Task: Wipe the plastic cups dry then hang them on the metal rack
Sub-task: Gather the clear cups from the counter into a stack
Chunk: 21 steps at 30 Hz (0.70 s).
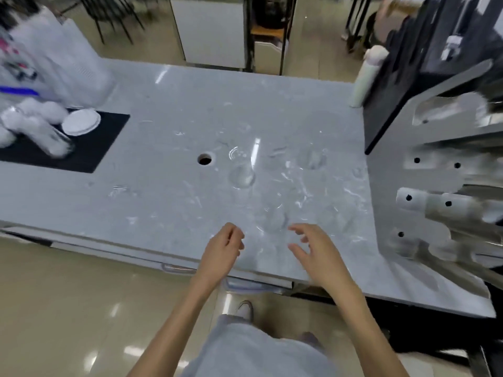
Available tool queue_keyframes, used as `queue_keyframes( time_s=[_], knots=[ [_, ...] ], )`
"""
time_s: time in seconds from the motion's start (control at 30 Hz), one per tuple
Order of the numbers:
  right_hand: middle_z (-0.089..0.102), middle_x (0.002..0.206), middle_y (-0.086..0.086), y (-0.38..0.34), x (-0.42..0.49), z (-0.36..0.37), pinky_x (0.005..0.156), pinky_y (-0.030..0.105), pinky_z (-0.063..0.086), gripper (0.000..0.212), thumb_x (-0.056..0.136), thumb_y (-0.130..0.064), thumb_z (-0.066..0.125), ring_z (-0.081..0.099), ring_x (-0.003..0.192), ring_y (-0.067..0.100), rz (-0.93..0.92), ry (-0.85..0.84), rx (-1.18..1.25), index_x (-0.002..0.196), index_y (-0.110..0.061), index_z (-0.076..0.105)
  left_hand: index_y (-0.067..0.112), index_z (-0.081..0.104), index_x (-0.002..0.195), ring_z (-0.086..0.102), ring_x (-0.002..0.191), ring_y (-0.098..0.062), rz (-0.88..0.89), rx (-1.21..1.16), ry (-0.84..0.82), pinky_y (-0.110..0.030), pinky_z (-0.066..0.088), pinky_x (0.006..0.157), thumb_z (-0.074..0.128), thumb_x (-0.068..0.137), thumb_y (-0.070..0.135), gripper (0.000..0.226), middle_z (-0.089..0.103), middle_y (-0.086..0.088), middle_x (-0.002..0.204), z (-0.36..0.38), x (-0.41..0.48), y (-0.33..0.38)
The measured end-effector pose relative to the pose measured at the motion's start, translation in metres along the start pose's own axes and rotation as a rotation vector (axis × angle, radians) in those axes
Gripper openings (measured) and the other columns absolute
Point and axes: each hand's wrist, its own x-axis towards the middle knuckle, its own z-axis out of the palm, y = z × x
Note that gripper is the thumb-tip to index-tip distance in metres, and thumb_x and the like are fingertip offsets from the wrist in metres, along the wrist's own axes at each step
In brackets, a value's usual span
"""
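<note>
Two bare hands hover over the near edge of a pale grey marble-patterned countertop [163, 118], both empty. The left hand [221, 253] has its fingers loosely curled in; the right hand [317, 253] is spread wide, fingers apart. Several clear plastic cups lie scattered on the wet-looking counter ahead of the hands, hard to make out through blur. One clear plastic cup [241, 168] lies on its side, its long axis running away from the viewer, mouth at the far end. What it holds cannot be told. At the right stands a grey metal rack [435, 183] with holes and jutting pegs. At far left, a black mat [89, 148] holds a round white lid [80, 121] and blurred white cups [32, 118].
</note>
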Motion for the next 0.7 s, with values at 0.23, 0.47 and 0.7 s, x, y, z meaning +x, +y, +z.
queue_keyframes(
  time_s=[0.23,0.47,0.7],
  knots=[
    [0.004,0.165,0.005,-0.019,0.110,0.053,0.114,0.047,0.033,0.089,0.091,-0.019,0.066,0.021,0.146,0.035,0.025,-0.098,-0.159,0.158,-0.029,0.008,0.015,0.023,0.157,0.045,0.135,-0.022,-0.116,-0.231,-0.147,-0.049,0.037,0.115,0.030,0.106,0.033,0.055,0.035,-0.007,0.157,0.039,0.078,0.035],
    [0.025,0.151,-0.005,0.001,0.111,0.062,0.090,0.043,0.052,0.076,0.089,-0.016,0.063,0.044,0.128,0.027,-0.068,0.027,-0.097,0.150,-0.037,0.023,0.025,0.023,0.155,0.045,0.136,-0.029,-0.181,-0.408,-0.098,-0.050,0.044,0.110,0.035,0.104,0.027,0.053,0.031,-0.011,0.155,0.065,0.074,0.029],
    [0.032,0.143,-0.015,0.024,0.121,0.071,0.092,0.032,0.050,0.078,0.085,-0.028,0.070,0.047,0.123,0.017,-0.136,0.092,-0.010,0.144,-0.051,0.025,0.024,0.048,0.136,0.063,0.114,-0.025,-0.121,-0.345,-0.043,-0.038,0.053,0.095,0.041,0.099,0.011,0.039,0.051,0.000,0.136,0.056,0.086,0.013]
  ],
)
